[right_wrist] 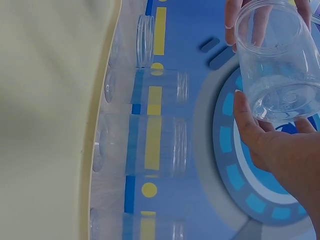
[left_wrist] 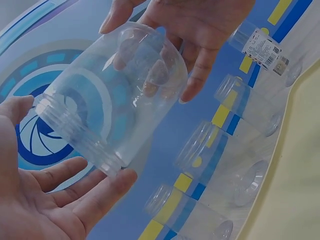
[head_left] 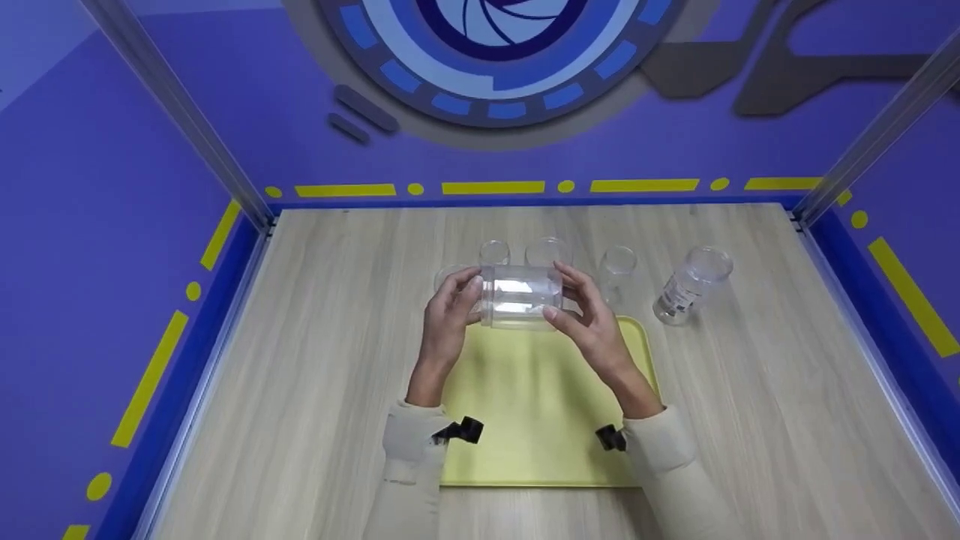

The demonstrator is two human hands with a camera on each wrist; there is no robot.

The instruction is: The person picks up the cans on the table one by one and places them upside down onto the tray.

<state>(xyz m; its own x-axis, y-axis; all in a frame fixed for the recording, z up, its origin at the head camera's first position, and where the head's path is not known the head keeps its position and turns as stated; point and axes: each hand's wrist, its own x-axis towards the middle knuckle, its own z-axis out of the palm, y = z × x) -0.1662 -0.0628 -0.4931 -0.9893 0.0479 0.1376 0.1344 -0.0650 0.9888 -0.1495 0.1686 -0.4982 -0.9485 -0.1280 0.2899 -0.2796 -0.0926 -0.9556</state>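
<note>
A clear plastic jar (head_left: 521,297) lies sideways in the air between both hands, over the far edge of a yellow tray (head_left: 547,442). My left hand (head_left: 448,311) holds its threaded mouth end, thumb and fingers spread around the rim. At the rounded base, my right hand (head_left: 592,322) grips with thumb on the near side and fingers on the far side. The right wrist view looks at the base of the jar (right_wrist: 280,75); no lid shows on its mouth in the left wrist view.
Several clear jars stand in a row behind the tray, among them a narrow jar (head_left: 619,262) and a wider jar (head_left: 550,249). A jar with a white printed label (head_left: 681,295) stands at the right. Blue panels (head_left: 240,135) wall the wooden table (head_left: 322,360).
</note>
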